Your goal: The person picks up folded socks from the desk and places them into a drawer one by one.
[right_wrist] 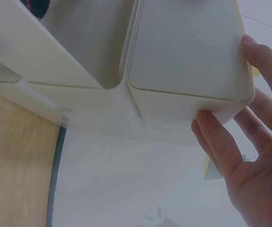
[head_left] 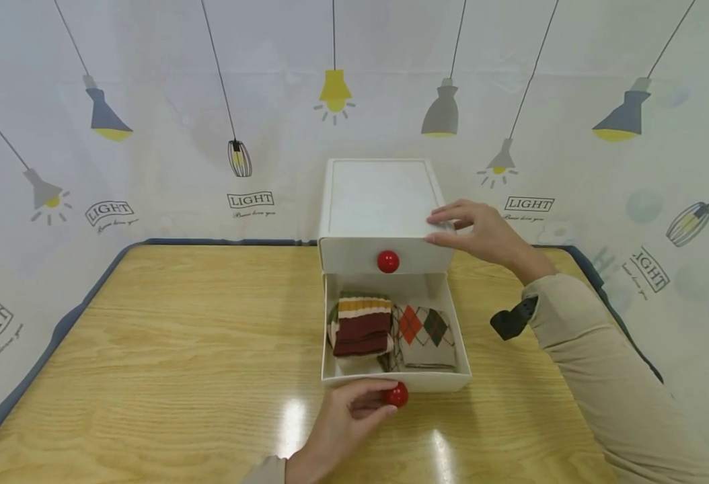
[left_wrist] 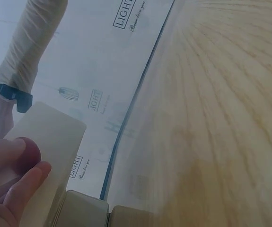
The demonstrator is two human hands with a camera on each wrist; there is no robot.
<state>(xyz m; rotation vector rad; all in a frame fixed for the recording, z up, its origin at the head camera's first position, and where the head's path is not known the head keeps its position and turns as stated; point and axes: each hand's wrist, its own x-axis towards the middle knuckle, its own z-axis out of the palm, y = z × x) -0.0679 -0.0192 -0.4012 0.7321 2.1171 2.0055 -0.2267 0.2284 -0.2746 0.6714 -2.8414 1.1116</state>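
Currently left hand (head_left: 345, 411) pinches the red knob (head_left: 397, 394) of the open lower drawer (head_left: 460, 366) (socks (head_left: 363, 324) inside); right hand (head_left: 481, 232) lies flat, fingers straight, on the drawer unit (head_left: 379, 198). Risk: drawer pulls fully out, or unit slides on the surface (head_left: 179, 336).

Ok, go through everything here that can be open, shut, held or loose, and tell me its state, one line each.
Lower drawer: pulled open, socks inside.
Upper drawer: closed.
Lower red knob: pinched by the left hand.
Upper red knob: untouched.
Right hand: fingers straight, resting on the cabinet top.
Socks: folded, side by side.
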